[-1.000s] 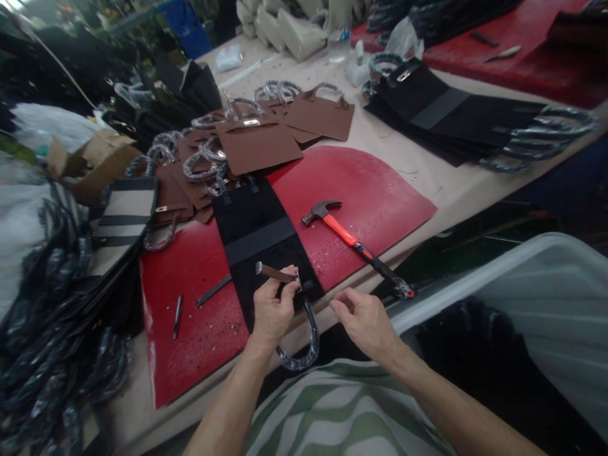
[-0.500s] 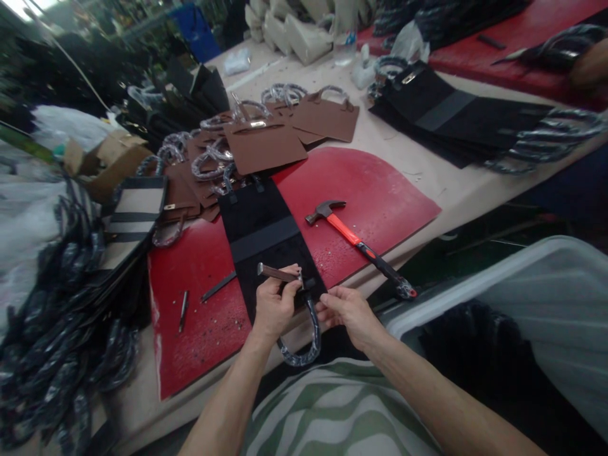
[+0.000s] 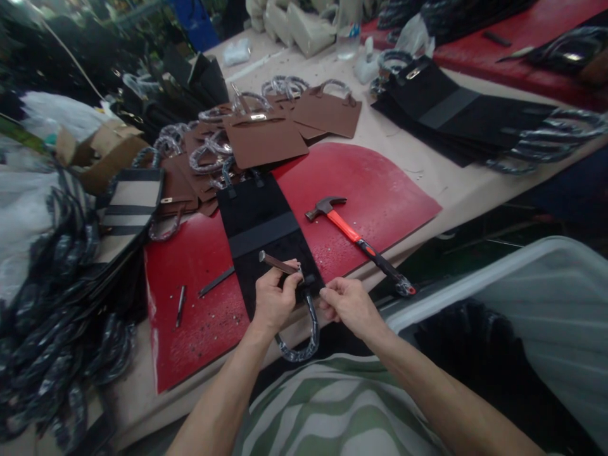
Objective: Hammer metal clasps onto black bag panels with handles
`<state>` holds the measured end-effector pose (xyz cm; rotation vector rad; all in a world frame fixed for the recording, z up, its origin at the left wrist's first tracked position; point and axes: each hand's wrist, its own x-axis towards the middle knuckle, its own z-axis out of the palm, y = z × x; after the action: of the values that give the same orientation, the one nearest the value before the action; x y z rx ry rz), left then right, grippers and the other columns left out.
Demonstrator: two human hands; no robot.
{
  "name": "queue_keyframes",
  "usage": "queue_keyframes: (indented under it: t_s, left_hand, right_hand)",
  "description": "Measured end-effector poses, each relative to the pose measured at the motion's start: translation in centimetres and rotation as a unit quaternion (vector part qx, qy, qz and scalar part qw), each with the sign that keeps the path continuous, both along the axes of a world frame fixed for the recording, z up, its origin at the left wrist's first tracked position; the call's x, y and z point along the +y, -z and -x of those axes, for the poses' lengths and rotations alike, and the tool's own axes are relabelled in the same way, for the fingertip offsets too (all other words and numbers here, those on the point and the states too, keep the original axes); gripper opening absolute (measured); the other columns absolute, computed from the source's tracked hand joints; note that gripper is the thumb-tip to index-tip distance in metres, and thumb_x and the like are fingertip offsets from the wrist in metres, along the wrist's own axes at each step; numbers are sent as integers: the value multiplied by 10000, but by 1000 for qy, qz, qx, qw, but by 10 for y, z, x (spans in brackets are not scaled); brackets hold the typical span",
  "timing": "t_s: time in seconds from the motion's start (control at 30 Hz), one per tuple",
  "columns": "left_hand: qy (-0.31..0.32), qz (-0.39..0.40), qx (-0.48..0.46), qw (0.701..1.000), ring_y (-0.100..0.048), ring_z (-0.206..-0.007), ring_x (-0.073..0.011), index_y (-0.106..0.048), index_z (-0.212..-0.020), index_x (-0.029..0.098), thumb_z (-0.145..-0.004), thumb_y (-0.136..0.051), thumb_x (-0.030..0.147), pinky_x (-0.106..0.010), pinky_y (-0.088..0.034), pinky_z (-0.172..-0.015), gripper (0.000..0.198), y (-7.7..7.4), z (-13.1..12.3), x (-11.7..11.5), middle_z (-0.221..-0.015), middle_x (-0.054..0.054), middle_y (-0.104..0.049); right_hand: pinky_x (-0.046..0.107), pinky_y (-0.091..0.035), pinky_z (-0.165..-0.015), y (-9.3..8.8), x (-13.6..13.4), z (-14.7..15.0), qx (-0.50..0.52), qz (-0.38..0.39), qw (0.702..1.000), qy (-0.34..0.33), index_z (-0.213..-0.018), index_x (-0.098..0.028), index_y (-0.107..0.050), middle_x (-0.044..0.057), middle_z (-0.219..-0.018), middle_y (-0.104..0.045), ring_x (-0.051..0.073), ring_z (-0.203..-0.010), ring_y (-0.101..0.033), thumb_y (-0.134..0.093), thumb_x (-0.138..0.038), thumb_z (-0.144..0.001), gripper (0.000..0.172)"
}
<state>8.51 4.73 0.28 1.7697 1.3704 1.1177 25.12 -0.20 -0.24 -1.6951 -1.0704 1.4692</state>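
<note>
My left hand [image 3: 276, 297] is closed around a short, flat metal punch [image 3: 278, 261], its broad end tilted up and to the left. The hand rests over the near end of a black bag panel [image 3: 266, 231] lying on a red mat. From that near end a plastic-wrapped handle [image 3: 303, 354] loops over the table edge toward me. My right hand [image 3: 349, 307] is pinched closed just right of the panel's near corner; whatever its fingertips hold is too small to make out. Beyond it lies a claw hammer [image 3: 354, 237] with an orange and black grip.
On the red mat [image 3: 380, 177] lie a thin metal rod [image 3: 180, 306] and a dark strip [image 3: 216, 283]. Brown bag panels [image 3: 266, 142] are piled behind, black panels [image 3: 456, 114] at right, wrapped handles [image 3: 61, 329] at left. A white bin [image 3: 546, 278] stands below right.
My right hand's fingers have curled in more and the hand has risen slightly. My left hand keeps its grip on the punch, which has shifted a little. The view has moved slightly.
</note>
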Motion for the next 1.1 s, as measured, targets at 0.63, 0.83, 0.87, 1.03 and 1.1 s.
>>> queue_keyframes:
  t_s: [0.63,0.83,0.87,1.03,1.1]
  left_hand:
    - [33,9,-22,999,-707,-1017,-219,-719,-949,177,-851,-618,190,-380,-559,-960,142,2,6,2,-1040,-73,-751]
    - [38,20,-33,999,-704,-1024,-219,-716,-938,176,-849,-617,198,-378,-559,-961,135,1,7,3,-1040,-73,-749]
    - [39,23,-37,998,-704,-1021,-220,-716,-933,175,-846,-619,200,-378,-562,-957,133,1,7,3,-1041,-74,-749]
    - [43,49,-37,997,-707,-1000,-222,-718,-927,180,-833,-625,210,-377,-570,-937,135,0,9,5,-1052,-75,-749]
    - [46,51,-36,997,-707,-1001,-226,-718,-928,181,-829,-627,215,-373,-574,-923,139,0,9,6,-1051,-77,-749]
  right_hand:
    - [272,-385,-688,-11,16,-36,-319,-274,834,-356,-1320,-258,-589,40,-981,-730,182,-827,-673,-464,-176,-963,387]
    - [265,-353,-619,-20,9,-34,-404,-248,790,-388,-1408,-292,-508,59,-914,-716,188,-749,-664,-464,-161,-949,480]
    - [264,-348,-609,-20,7,-33,-414,-249,784,-389,-1424,-288,-493,69,-916,-710,189,-739,-660,-464,-139,-935,511]
    - [251,-399,-676,-13,3,-32,-289,-228,866,-338,-1409,-248,-507,56,-955,-716,175,-801,-661,-475,-150,-928,491]
    - [238,-407,-682,-9,5,-34,-217,-214,894,-328,-1400,-245,-510,31,-943,-717,155,-776,-649,-485,-156,-923,486]
